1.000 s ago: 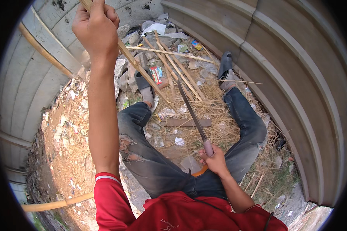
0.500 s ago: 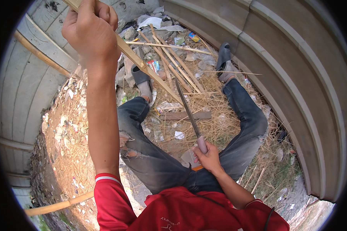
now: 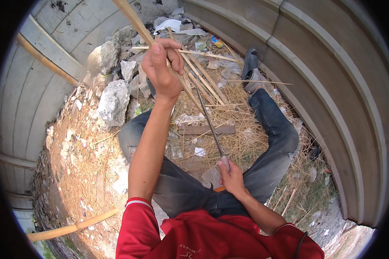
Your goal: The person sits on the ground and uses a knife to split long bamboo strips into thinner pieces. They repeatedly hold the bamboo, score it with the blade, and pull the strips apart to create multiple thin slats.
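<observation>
Pale wood slants across a littered patch of ground: a long stick [image 3: 134, 19] runs through the left hand [image 3: 163, 71] of a seated person, its lower end pointing down between the legs. The thumb and bent fingers pinch it partway along. Opposite, the right hand [image 3: 233, 178] wraps its fingers around the handle of a long knife [image 3: 212, 129], the dark blade pointing up and away from the body. Stick end and blade meet in sight; from where I stand, I cannot tell whether they touch. Below them, a brown board [image 3: 209, 130] lies on dry straw [image 3: 246, 116]. More sticks [image 3: 205, 84] lie farther out, near pale rocks [image 3: 113, 103]. Worn jeans [image 3: 177, 185] spread to both sides, under a red shirt [image 3: 203, 237]. A ridged wall [image 3: 328, 86] rises along the right.
</observation>
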Tool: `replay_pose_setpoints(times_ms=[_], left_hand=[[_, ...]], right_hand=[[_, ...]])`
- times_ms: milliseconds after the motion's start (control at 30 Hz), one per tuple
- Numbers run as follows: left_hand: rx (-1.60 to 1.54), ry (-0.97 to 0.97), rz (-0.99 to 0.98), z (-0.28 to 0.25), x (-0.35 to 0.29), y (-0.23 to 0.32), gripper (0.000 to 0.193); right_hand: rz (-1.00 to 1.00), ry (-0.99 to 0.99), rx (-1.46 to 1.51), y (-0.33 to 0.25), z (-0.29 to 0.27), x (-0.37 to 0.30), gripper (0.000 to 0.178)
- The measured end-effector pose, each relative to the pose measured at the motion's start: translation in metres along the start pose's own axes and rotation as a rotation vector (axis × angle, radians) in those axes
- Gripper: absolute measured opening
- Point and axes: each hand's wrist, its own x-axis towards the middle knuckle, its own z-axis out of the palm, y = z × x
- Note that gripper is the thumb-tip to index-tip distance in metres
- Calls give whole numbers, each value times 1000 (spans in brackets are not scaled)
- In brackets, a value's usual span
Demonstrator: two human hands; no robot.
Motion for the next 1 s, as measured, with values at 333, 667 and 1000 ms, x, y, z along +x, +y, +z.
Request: replay_pose_setpoints(times_ms=[333, 667, 1000], left_hand=[[-245, 191, -281, -8, -90, -62, 66], [-235, 246, -195, 1, -86, -62, 55], [-194, 266, -200, -21, -95, -63, 60]], right_hand=[[74, -72, -129, -37, -41, 31, 37], [-455, 117, 480, -95, -21, 1, 30], [138, 50, 155, -51, -28, 4, 35]])
